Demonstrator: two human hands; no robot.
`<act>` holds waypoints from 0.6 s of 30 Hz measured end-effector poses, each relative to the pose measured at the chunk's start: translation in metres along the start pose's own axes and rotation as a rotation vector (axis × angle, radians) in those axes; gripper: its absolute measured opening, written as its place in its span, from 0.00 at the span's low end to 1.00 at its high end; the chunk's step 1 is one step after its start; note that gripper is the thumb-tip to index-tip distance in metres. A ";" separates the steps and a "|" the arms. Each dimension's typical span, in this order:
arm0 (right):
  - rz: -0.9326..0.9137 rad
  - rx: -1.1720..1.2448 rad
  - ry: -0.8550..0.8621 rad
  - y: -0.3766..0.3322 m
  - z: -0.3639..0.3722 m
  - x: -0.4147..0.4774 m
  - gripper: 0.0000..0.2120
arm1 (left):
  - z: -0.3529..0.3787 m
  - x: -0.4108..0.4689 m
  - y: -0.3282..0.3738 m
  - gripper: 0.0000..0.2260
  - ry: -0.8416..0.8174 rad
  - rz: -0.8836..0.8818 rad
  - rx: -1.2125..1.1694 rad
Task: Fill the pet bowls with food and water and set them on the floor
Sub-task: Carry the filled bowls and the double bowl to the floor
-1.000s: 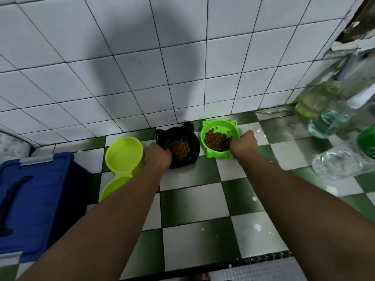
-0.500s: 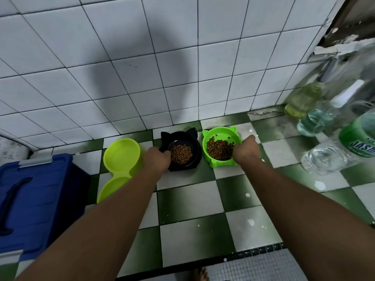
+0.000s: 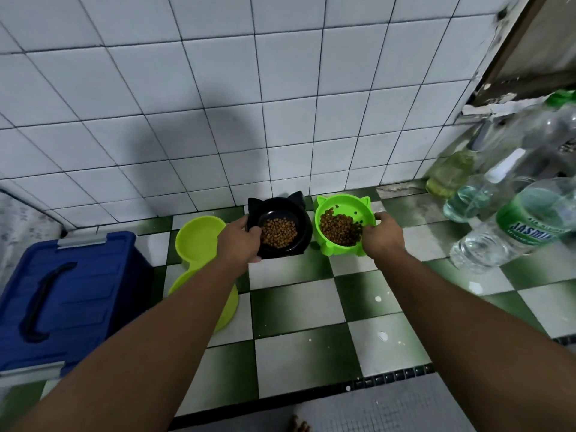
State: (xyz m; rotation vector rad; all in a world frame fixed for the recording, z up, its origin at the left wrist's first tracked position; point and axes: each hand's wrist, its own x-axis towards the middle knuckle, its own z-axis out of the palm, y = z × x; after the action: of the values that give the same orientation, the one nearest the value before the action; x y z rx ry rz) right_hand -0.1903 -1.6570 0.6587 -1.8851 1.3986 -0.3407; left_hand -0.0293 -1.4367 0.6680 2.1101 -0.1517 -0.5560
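Note:
Two cat-eared bowls of brown kibble are side by side near the white tiled wall. My left hand (image 3: pixel 239 241) grips the near left rim of the black bowl (image 3: pixel 293 210). The green bowl (image 3: pixel 343 204) is gripped at its right rim by my right hand (image 3: pixel 381 233). Both bowls are tilted toward me, and the green one's kibble has slid to its near side. Whether they touch the checkered floor I cannot tell. A lime-green double dish (image 3: pixel 199 241) with nothing in it lies on the floor to the left, partly under my left forearm.
A blue lidded box (image 3: pixel 65 294) with a black handle stands at the left. Several clear bottles, one with a green label (image 3: pixel 530 226), crowd the right side next to a yellowish bottle (image 3: pixel 448 174). A grey mat (image 3: pixel 389 406) lies at the near edge.
Both bowls have tipped toward me and seem lifted slightly in my hands. Kibble in the green bowl has shifted to the near side. The view has drawn closer.

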 end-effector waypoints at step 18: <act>-0.266 0.131 -0.025 -0.111 0.021 -0.193 0.16 | -0.223 -0.136 -0.062 0.18 0.193 0.060 -0.225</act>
State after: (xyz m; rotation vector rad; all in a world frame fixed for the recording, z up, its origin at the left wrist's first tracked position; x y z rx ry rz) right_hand -0.1704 -1.4606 0.7630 -1.9613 1.0823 -0.5243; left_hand -0.0579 -1.1894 0.7683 1.9199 -0.0403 -0.3155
